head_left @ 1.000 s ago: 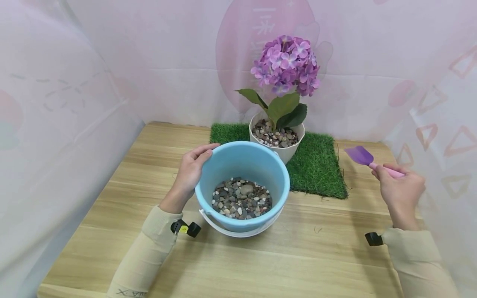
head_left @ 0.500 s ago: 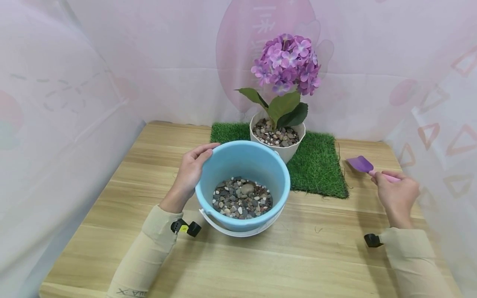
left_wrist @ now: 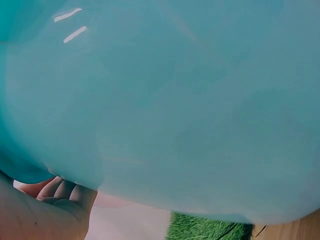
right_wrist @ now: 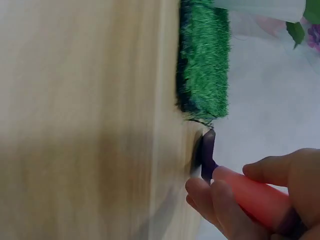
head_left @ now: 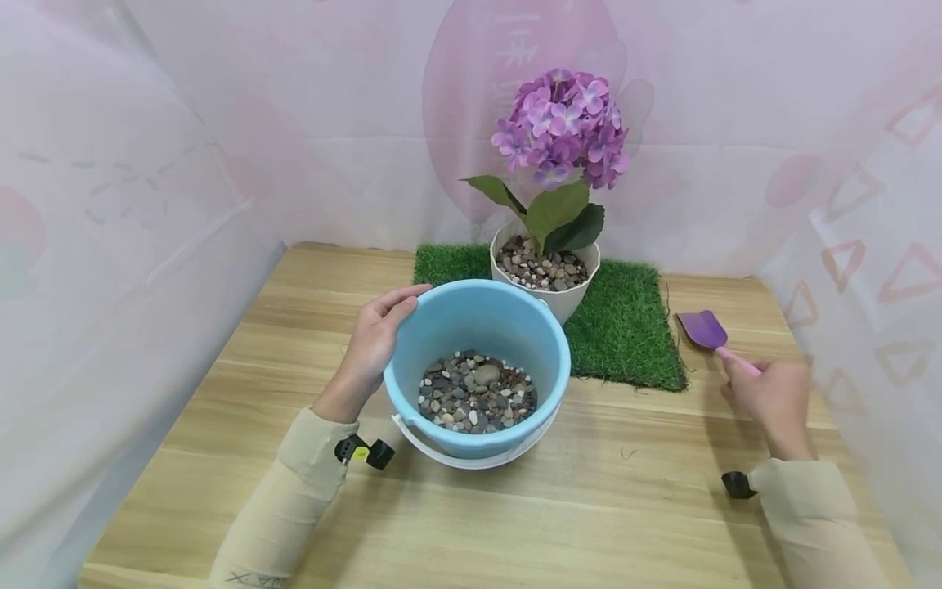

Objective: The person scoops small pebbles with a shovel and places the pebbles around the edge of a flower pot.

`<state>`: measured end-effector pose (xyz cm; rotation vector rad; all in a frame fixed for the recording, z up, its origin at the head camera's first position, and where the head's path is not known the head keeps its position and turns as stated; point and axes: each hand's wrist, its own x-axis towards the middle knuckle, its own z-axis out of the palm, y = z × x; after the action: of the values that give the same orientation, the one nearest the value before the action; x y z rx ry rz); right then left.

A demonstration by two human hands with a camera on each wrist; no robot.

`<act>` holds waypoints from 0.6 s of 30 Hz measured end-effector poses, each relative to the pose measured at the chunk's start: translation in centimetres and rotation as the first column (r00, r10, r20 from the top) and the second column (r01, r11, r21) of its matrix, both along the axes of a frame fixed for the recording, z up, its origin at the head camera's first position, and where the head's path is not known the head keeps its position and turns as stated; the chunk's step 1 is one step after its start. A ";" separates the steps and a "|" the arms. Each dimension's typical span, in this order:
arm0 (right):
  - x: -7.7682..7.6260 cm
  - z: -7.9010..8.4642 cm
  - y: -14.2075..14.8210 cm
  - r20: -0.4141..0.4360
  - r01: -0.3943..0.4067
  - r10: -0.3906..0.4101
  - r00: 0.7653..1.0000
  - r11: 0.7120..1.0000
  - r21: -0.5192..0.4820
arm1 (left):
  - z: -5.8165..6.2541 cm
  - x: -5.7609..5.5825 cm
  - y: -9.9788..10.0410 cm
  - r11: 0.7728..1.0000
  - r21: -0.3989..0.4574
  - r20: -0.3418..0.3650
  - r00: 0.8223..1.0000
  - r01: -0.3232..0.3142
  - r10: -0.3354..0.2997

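Note:
A light blue bucket [head_left: 478, 315] with a white handle stands on the table, pebbles [head_left: 478, 393] covering its bottom. My left hand [head_left: 370, 343] grips the bucket's left rim, thumb at the edge. Most of the left wrist view is the bucket's outer wall [left_wrist: 175, 110], with the curled left fingers [left_wrist: 64, 190] at its lower left. Over the table's right side, my right hand [head_left: 773, 401] holds a small toy shovel by its pink handle. In the right wrist view, the shovel's purple blade [right_wrist: 208, 155] is close over the wood, near the grass mat's corner.
Behind the bucket, a white pot [head_left: 562, 304] with a purple hydrangea [head_left: 562, 127] and pebbles stands on a green grass mat [head_left: 625, 343]. Pale printed curtains [head_left: 353, 98] hang around the back and sides of the wooden table [head_left: 589, 507].
My right hand has come lower and a little to the left with the shovel, and its blade has dropped toward the table. The left hand and bucket stay in place.

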<state>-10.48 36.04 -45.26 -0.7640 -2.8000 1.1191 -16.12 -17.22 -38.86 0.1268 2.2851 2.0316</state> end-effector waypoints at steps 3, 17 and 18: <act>0.4 -0.4 -0.2 0.033 -0.090 0.087 0.996 0.991 0.095 | 0.1 0.1 -0.3 1.000 -0.011 0.012 1.000 0.006 -0.006; 0.5 0.1 -0.6 0.112 -0.213 0.190 0.975 0.945 0.248 | 0.2 0.0 -1.1 0.997 0.029 -0.059 0.995 0.077 -0.075; 0.5 0.2 -0.6 0.129 -0.217 0.189 0.973 0.945 0.247 | 0.1 0.0 -1.2 0.996 0.023 -0.075 0.994 0.084 -0.082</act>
<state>-9.94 35.42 -45.01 -0.5328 -3.0861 0.7248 -16.14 -18.44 -38.73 0.2983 2.2545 2.0489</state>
